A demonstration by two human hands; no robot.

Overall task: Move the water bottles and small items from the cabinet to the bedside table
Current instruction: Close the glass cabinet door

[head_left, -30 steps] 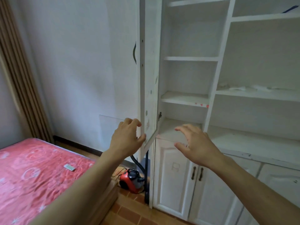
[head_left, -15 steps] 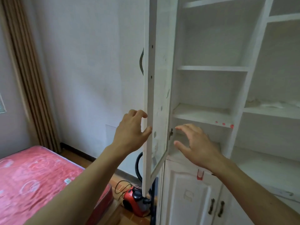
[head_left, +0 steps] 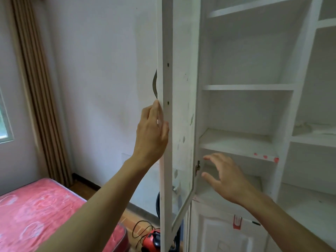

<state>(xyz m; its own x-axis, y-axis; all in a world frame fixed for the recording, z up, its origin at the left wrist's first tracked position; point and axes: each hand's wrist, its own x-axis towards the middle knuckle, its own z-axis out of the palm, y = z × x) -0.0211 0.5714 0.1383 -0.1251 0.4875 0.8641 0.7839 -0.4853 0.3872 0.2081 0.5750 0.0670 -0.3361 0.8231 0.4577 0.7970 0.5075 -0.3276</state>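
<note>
The white cabinet [head_left: 251,106] fills the right side of the view, its tall glass-paned door [head_left: 179,124] swung open toward the camera so that only its thin edge and inner face show. Left of the door is a plain pale wall [head_left: 101,79], and further left a brown pleated curtain [head_left: 38,88] hangs beside the corner of a window [head_left: 4,122]. Below the curtain, well left of the cabinet, lies a bed with a pink patterned cover [head_left: 36,211]. On the tiled floor at the foot of the door sits a small red appliance [head_left: 151,241] with a black cord looped beside it. The left hand [head_left: 151,135] grips the outer edge of the door just under its dark curved handle [head_left: 155,84], fingers wrapped round the far side and thumb on the near side. The right hand [head_left: 223,177] hovers, fingers spread and relaxed, in front of the cabinet's lowest open shelf [head_left: 236,193], just right of the door's hinge [head_left: 197,167]; it touches nothing. The door stands between the left hand and the shelves. Red marks dot the front edge of the shelf above [head_left: 265,156], and a red tag [head_left: 237,222] hangs on the lower cupboard door [head_left: 223,237]. No water bottles or small items can be made out on the shelves in view; some pale crumpled stuff lies on the right-hand shelf [head_left: 312,128].
</note>
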